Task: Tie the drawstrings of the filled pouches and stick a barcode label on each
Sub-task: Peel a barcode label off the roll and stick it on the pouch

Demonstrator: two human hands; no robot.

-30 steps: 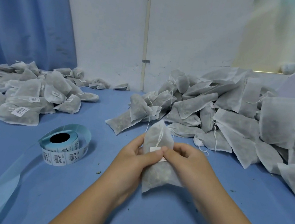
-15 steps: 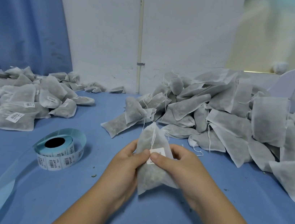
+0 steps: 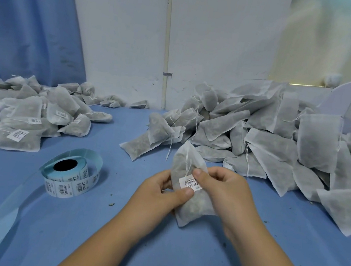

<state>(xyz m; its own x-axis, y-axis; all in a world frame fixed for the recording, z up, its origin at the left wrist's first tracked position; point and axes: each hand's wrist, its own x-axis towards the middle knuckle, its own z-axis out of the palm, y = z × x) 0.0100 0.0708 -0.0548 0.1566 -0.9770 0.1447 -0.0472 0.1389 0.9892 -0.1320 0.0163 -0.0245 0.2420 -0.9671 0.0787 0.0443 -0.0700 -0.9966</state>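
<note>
Two hands meeting at centre frame, left hand (image 3: 161, 193) and right hand (image 3: 225, 191) both gripping a filled white mesh drawstring pouch (image 3: 189, 175), thumbs pinching around its white barcode label (image 3: 190, 182), pale blue label roll (image 3: 69, 176) lying at left.

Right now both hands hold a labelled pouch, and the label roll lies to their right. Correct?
No. The head view shows the label roll to their left; the left hand and right hand do hold the labelled pouch.

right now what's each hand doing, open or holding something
Left hand: grips the pouch, thumb below its barcode label.
Right hand: grips the same pouch, thumb at the label.
</note>
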